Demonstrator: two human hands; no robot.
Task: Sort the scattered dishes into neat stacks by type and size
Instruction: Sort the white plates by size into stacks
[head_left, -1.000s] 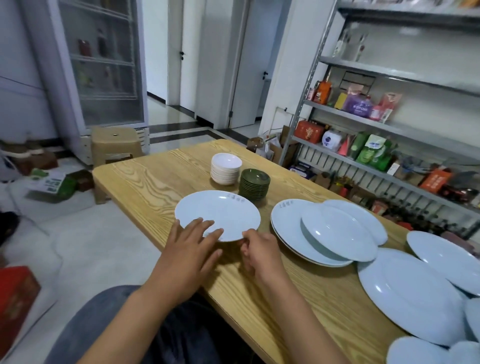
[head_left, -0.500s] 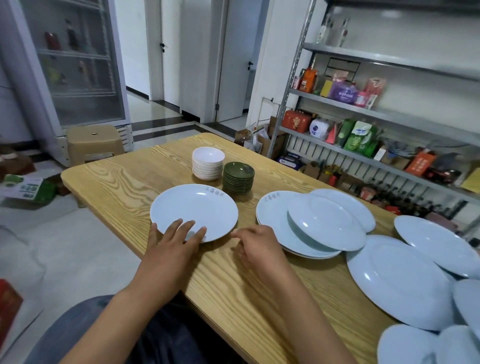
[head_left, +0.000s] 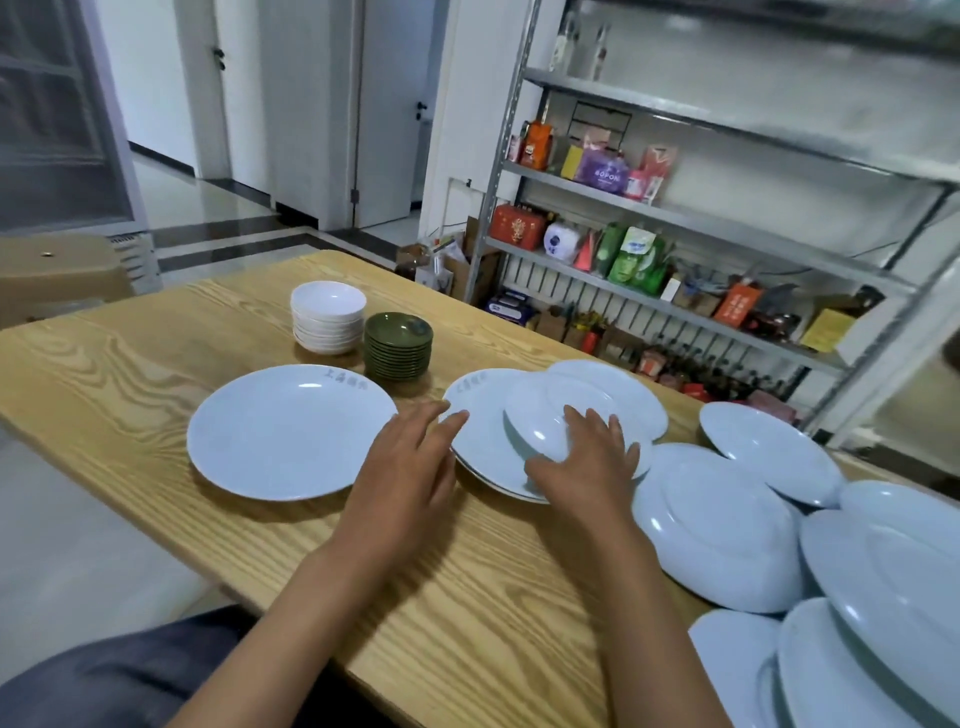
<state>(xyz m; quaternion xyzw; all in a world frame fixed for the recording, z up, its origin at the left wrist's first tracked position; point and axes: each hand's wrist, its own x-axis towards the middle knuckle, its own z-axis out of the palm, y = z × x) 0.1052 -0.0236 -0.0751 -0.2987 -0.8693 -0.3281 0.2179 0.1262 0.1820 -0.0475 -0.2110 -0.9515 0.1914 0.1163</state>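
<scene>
On the light-grained wooden table (head_left: 156, 395), the right hand (head_left: 584, 462) lies palm-down with spread fingers on a small pale-blue round plate (head_left: 540, 421), which lies upside down, its foot ring up, tilted across a larger pale-blue round plate with grey lettering on its rim (head_left: 478, 415). Being round, the small plate has no long axis; its raised edge leans toward the far right, over a third pale-blue plate (head_left: 623, 395) behind it. The left hand (head_left: 410, 467) has straight, relaxed fingers, its fingertips touching the near-left rim of the lettered plate, gripping nothing. Just left of that hand a single pale-blue lettered plate (head_left: 288, 431) sits flat and face-up, its lettering at the far edge. Behind it stand a stack of small white bowls (head_left: 327, 319) and, just beside it, a stack of dark green saucers (head_left: 397, 345). More pale-blue plates (head_left: 727, 530) overlap loosely at the right.
</scene>
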